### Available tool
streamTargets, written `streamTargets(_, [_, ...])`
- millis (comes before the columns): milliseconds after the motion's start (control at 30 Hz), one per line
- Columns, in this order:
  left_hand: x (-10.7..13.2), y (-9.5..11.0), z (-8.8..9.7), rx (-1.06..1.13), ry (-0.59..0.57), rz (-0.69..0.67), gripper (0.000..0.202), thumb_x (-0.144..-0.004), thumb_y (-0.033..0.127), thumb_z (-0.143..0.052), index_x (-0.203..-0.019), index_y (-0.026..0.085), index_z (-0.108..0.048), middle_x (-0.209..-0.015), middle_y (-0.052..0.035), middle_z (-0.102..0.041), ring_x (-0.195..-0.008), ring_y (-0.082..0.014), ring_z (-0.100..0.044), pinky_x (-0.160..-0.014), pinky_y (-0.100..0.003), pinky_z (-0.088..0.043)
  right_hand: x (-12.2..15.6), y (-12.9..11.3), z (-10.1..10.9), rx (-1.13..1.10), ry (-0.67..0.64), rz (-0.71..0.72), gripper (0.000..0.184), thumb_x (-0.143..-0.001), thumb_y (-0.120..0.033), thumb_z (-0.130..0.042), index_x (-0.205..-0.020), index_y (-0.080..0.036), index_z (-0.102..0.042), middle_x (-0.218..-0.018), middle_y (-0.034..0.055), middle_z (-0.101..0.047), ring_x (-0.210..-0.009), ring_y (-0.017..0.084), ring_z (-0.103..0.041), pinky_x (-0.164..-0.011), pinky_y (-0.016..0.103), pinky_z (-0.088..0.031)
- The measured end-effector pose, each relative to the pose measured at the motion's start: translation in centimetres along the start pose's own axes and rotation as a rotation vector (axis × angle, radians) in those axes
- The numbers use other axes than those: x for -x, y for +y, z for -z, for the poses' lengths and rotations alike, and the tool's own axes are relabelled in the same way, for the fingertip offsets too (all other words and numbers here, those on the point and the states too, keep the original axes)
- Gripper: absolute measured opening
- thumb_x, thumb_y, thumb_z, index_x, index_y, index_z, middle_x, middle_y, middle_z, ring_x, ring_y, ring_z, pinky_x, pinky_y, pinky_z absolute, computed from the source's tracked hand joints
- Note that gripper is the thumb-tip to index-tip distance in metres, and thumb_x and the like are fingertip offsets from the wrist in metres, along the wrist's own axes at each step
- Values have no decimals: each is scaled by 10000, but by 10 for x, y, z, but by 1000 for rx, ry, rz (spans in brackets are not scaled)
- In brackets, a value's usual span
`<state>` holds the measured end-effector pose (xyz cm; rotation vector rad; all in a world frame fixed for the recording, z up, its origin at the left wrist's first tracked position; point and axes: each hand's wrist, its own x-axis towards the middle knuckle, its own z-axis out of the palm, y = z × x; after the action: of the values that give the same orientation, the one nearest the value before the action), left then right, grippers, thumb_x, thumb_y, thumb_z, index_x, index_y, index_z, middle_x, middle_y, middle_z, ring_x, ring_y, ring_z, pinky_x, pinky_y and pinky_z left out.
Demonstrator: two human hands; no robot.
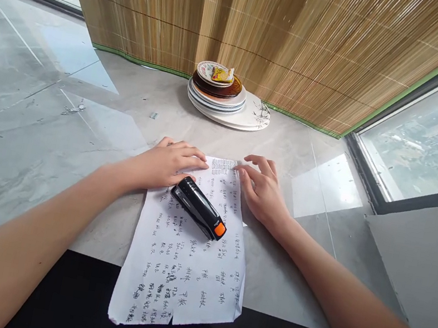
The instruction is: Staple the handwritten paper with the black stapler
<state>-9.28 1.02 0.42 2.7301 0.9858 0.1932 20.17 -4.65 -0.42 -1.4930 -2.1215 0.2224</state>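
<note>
A sheet of paper (171, 291) covered in handwriting lies on the tabletop, its near end hanging past the front edge. My left hand (172, 161) rests at its upper left with fingers stretched out, the fingertips over the paper. At the upper right edge is my right hand (262, 191), fingers loosely bent and apart, the index fingertip beside a patch of short dark rows (222, 167) that look like staples. A black stapler (198, 205) with an orange end lies slantwise on the paper, close to my left thumb. Neither hand grips it.
Behind the paper stands a stack of plates (215, 101) with a small yellow packet (221, 75) on top. A bamboo blind (248, 22) hangs at the back. Loose staples (74, 109) are scattered on the left of the grey marble-look table (131, 86). Windows flank both sides.
</note>
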Motion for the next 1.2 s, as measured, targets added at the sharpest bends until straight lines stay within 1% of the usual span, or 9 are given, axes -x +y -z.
streamTargets(133, [0, 0, -1, 21, 0, 13, 402, -1082, 404, -505, -1448, 371, -667, -1556, -36, -611, -1398, -306, -527, -1156, -477, -313, 1, -5, -3, 69, -79, 90, 420, -1121, -464, -388, -1288, -366, -761, -1460, 95, -547, -1362, 368, -440, -1158, 665, -425])
streamTargets(300, [-1, 1, -1, 22, -1, 18, 395, -1086, 409, -505, -1441, 365, -675, -1556, -38, -607, -1397, -306, -526, -1155, -473, -320, 3, -9, -7, 173, -181, 168, 419, -1121, -470, -412, -1480, -421, -621, -1570, 92, -446, -1438, 392, -344, -1151, 683, -409])
streamTargets(467, [-1, 2, 0, 14, 0, 13, 388, -1095, 403, -498, -1441, 366, -668, -1559, -32, -605, -1401, -300, -526, -1154, -466, -317, 4, -8, -9, 214, -197, 193, 448, -1128, -482, -374, -1537, -431, -549, -1608, 99, -407, -1455, 412, -324, -1132, 702, -408])
streamTargets(600, [-1, 2, -1, 13, -2, 17, 386, -1091, 392, -507, -1442, 370, -665, -1555, -28, -607, -1405, -297, -527, -1162, -467, -310, 4, -10, -8, 243, -182, 188, 447, -1128, -479, -374, -1526, -410, -567, -1577, 122, -434, -1425, 416, -358, -1103, 707, -428])
streamTargets(733, [-1, 2, 0, 11, -7, 23, 392, -1088, 399, -504, -1442, 365, -669, -1559, -33, -608, -1404, -301, -525, -1158, -471, -313, 5, -10, -5, 223, -151, 185, 411, -1120, -459, -411, -1468, -407, -623, -1544, 109, -474, -1401, 410, -383, -1104, 693, -438])
streamTargets(800, [-1, 2, 0, 15, -8, 24, 395, -1086, 402, -503, -1441, 365, -673, -1561, -32, -607, -1402, -302, -525, -1160, -474, -311, 5, -9, -3, 216, -135, 178, 400, -1119, -440, -414, -1430, -387, -661, -1528, 111, -490, -1389, 408, -395, -1101, 689, -445])
streamTargets(1000, [-1, 1, 0, 36, -10, 29, 400, -1080, 422, -510, -1438, 370, -680, -1549, -30, -615, -1399, -307, -523, -1167, -473, -308, 6, -7, 2, 181, -49, 100, 412, -1118, -423, -397, -1276, -338, -768, -1448, 123, -552, -1334, 409, -433, -1071, 724, -472])
streamTargets(1133, [-1, 1, 0, 44, -5, 27, 394, -1076, 426, -521, -1434, 379, -680, -1548, -24, -617, -1395, -305, -528, -1161, -470, -311, 6, -7, 4, 167, -26, 45, 416, -1117, -423, -400, -1211, -303, -787, -1423, 134, -572, -1327, 408, -449, -1056, 714, -494])
streamTargets(1200, [-1, 1, 0, 42, -8, 25, 388, -1077, 420, -524, -1429, 378, -682, -1549, -23, -616, -1393, -303, -532, -1153, -469, -315, 6, -7, 4, 163, -31, 42, 403, -1116, -423, -410, -1207, -300, -783, -1427, 135, -567, -1335, 407, -449, -1060, 705, -492])
